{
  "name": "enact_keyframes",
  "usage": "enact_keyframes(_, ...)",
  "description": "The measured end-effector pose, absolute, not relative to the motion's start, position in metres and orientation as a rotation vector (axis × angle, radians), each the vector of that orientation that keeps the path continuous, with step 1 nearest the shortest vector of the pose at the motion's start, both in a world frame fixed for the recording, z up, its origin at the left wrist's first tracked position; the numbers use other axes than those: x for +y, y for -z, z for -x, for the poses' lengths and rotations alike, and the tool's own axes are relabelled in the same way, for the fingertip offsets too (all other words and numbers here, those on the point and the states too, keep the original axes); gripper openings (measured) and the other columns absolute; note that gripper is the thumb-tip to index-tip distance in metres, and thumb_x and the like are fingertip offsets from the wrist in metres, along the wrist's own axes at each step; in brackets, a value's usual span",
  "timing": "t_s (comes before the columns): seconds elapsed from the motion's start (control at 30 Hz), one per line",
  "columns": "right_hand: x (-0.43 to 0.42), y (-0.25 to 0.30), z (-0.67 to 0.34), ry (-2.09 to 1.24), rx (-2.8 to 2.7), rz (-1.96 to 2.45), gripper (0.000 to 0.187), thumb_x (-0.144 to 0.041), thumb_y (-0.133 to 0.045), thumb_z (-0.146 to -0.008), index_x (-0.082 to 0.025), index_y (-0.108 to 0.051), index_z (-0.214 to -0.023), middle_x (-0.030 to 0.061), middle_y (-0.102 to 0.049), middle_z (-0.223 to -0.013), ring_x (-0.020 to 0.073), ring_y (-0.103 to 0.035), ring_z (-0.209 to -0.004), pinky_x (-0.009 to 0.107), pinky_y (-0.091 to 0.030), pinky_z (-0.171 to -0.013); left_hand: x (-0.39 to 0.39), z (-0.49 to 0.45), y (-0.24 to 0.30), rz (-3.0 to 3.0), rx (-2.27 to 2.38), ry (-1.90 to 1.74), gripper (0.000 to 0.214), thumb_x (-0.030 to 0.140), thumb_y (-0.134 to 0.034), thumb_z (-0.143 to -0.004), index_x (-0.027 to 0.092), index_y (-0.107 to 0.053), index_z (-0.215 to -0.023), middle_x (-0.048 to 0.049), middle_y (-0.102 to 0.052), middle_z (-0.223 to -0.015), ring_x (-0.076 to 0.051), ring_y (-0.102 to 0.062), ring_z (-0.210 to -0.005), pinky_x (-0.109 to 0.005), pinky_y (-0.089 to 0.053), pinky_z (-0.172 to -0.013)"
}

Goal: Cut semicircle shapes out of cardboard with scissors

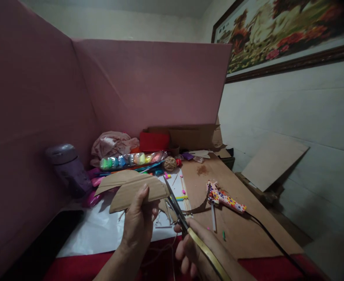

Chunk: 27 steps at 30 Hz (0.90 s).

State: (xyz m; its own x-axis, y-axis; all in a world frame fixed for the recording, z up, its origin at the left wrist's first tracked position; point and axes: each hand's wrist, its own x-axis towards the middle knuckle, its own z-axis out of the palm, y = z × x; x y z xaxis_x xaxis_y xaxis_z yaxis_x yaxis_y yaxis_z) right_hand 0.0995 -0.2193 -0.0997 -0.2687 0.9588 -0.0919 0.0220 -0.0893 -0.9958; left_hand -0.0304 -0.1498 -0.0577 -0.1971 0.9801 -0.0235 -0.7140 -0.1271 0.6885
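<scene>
My left hand [138, 218] pinches a curved piece of corrugated cardboard [131, 193], thumb on top and fingers beneath. Behind it shows a second rounded cardboard piece [113, 180]; whether that one is also held I cannot tell. In my right hand [195, 246] is a pair of scissors [178, 210] with dark blades and a yellow handle. The blades point up and away, their tips beside the right end of the cardboard. A thin cardboard strip [199, 207] curves off to the right, partly hidden behind the scissors.
A flowered glue gun [226, 200] with a black cord lies on brown cardboard [248, 238] at right. Farther back are packed coloured clay tubs [131, 160], a twine ball [170, 164] and a red box [154, 141]. A purple flask [68, 169] stands left; pink panels rise behind.
</scene>
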Motion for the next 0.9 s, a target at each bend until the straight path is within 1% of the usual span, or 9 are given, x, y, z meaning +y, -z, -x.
enact_keyframes(0.1,-0.217,0.097,-0.096,-1.473,-1.355,1.142,0.082,-0.082,-0.042,-0.063,-0.013,-0.047,-0.106,0.0019,-0.056,-0.069,0.0068,-0.048,-0.046,0.016,-0.034,-0.041,-0.148,0.030,0.059,-0.500,0.710,-1.672,0.017,0.019,-0.069,-0.067,0.015,-0.059,-0.080,0.0052,-0.056,-0.060,-0.004,-0.043,-0.037,-0.014,-0.031,-0.030)
enact_keyframes(0.23,-0.217,0.084,-0.095,-1.426,-1.408,1.162,0.069,-0.078,-0.040,-0.069,-0.014,-0.048,-0.094,0.0028,-0.058,-0.072,0.0067,-0.049,-0.050,0.017,-0.034,-0.044,-0.148,0.029,0.060,-0.509,0.714,-1.662,0.017,0.019,-0.069,-0.068,0.015,-0.060,-0.081,0.0048,-0.055,-0.060,-0.005,-0.044,-0.039,-0.014,-0.033,-0.031)
enact_keyframes(0.3,-0.217,0.081,-0.095,-1.427,-1.409,1.154,0.067,-0.078,-0.040,-0.069,-0.015,-0.048,-0.091,0.0026,-0.058,-0.073,0.0066,-0.049,-0.051,0.017,-0.034,-0.045,-0.150,0.029,0.060,-0.541,0.700,-1.679,0.014,0.020,-0.068,-0.069,0.016,-0.060,-0.080,0.0053,-0.054,-0.059,-0.004,-0.042,-0.038,-0.014,-0.032,-0.031)
enact_keyframes(0.4,-0.217,0.080,-0.094,-1.427,-1.398,1.164,0.069,-0.078,-0.042,-0.067,-0.015,-0.048,-0.095,0.0005,-0.056,-0.070,0.0067,-0.048,-0.050,0.017,-0.033,-0.044,-0.153,0.030,0.059,-0.580,0.697,-1.710,0.010,0.021,-0.066,-0.071,0.015,-0.060,-0.078,0.0058,-0.052,-0.058,-0.003,-0.039,-0.036,-0.015,-0.032,-0.031)
enact_keyframes(0.47,-0.217,0.079,-0.094,-1.415,-1.412,1.177,0.070,-0.078,-0.043,-0.068,-0.015,-0.049,-0.099,-0.0003,-0.055,-0.069,0.0067,-0.047,-0.050,0.017,-0.033,-0.045,-0.153,0.029,0.058,-0.586,0.703,-1.721,0.011,0.021,-0.066,-0.071,0.015,-0.060,-0.078,0.0053,-0.052,-0.060,-0.004,-0.040,-0.038,-0.015,-0.033,-0.032)
enact_keyframes(0.7,-0.218,0.072,-0.097,-1.402,-1.466,1.201,0.076,-0.078,-0.041,-0.068,-0.014,-0.048,-0.107,0.0019,-0.058,-0.071,0.0086,-0.048,-0.053,0.020,-0.035,-0.048,-0.153,0.028,0.055,-0.578,0.712,-1.742,0.014,0.021,-0.067,-0.070,0.016,-0.059,-0.080,0.0050,-0.050,-0.063,-0.005,-0.040,-0.041,-0.015,-0.032,-0.032)
enact_keyframes(0.9,-0.220,0.068,-0.098,-1.435,-1.435,1.240,0.074,-0.079,-0.042,-0.066,-0.015,-0.047,-0.103,0.0016,-0.057,-0.073,0.0097,-0.049,-0.058,0.022,-0.038,-0.053,-0.155,0.030,0.055,-0.573,0.717,-1.735,0.015,0.021,-0.068,-0.069,0.017,-0.058,-0.080,0.0055,-0.050,-0.062,-0.004,-0.039,-0.041,-0.016,-0.032,-0.033)
